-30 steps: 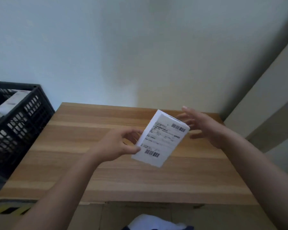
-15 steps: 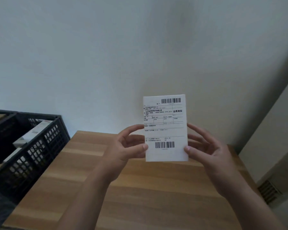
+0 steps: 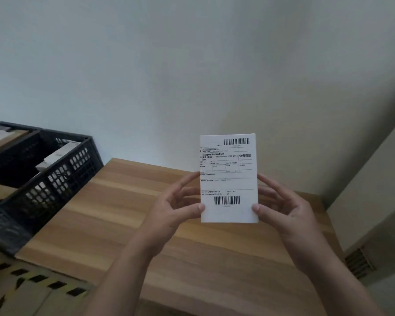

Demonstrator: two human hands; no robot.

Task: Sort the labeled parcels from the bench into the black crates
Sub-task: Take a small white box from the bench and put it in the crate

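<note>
Label-reading step: left hand [image 3: 169, 207] and right hand [image 3: 290, 208] pinch the white parcel [image 3: 229, 179] by its side edges, upright above the counter [image 3: 123, 213]; next, likely carry it left into a black crate [image 3: 55, 176].

I hold the flat white labeled parcel [image 3: 229, 179] upright above the light wooden bench [image 3: 128, 215], my left hand [image 3: 176, 208] at its left edge, my right hand [image 3: 283, 208] at its right. Left of the bench stand two black plastic lattice crates [image 3: 55, 176], one behind the other, with parcels inside.
</note>
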